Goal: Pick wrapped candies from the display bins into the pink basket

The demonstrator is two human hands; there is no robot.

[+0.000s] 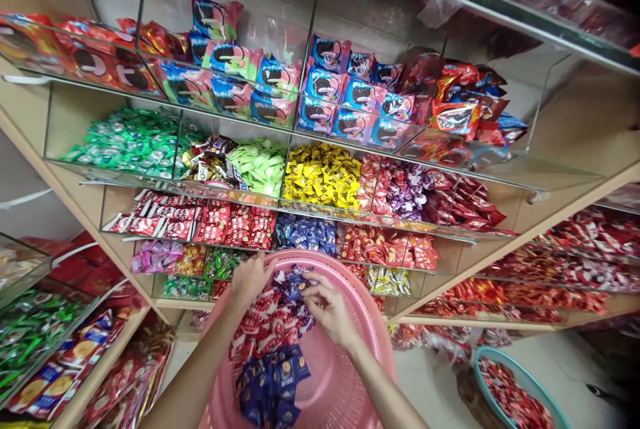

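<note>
A pink plastic basket [345, 386] stands in front of me below the shelves. My left hand [253, 279] is closed over its far left rim. Over the inside of the basket, my right hand [327, 309] pinches a small dark blue candy packet [296, 286] between thumb and fingers. Red-and-white wrapped candies [265, 322] are heaped at the basket's left, with purple-wrapped candies [305, 319] beside them under my right hand. Nearer to me lies a pile of dark blue packets [273, 386].
Glass-fronted shelves rise ahead, with yellow packets [323, 176], green candies [135, 142] and blue packets [313, 234] in compartments. A glass shelf edge [480, 6] crosses overhead. A teal basket [543, 386] of red packets is on the floor at right. Another candy display [47, 336] is at left.
</note>
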